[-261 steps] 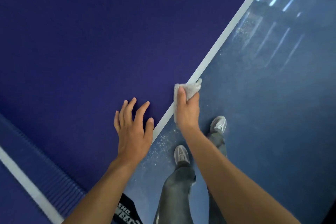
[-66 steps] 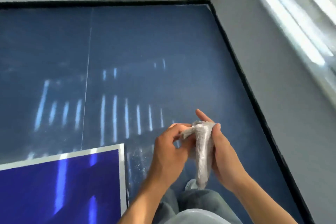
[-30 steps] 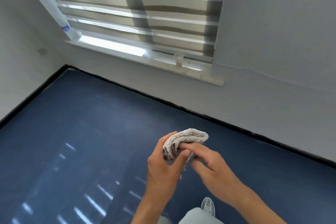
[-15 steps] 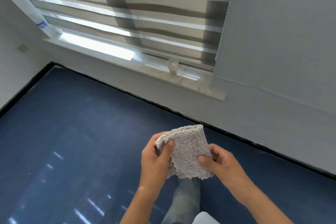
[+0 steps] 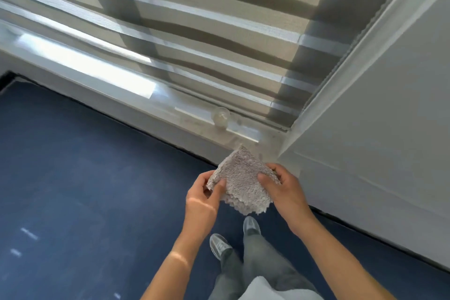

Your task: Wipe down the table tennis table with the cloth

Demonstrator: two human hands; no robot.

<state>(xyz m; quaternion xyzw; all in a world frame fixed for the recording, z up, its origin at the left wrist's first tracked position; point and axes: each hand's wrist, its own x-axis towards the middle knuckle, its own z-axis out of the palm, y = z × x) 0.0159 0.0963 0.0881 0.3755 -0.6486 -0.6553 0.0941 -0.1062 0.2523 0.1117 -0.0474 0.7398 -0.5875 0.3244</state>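
**Cloth refolded; table out of view**

Left hand (image 5: 202, 198) and right hand (image 5: 283, 190) pinch opposite edges of the cloth (image 5: 243, 178), thumbs on top, above the blue floor (image 5: 85, 178). Bunched a second ago, it is now flat, probably a fresh face for wiping. Beyond is the window blind (image 5: 194, 19).

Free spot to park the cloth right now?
Windowsill is bare left of the small clear object; its right corner by that object is tight. Blue floor left of the shoes is open.
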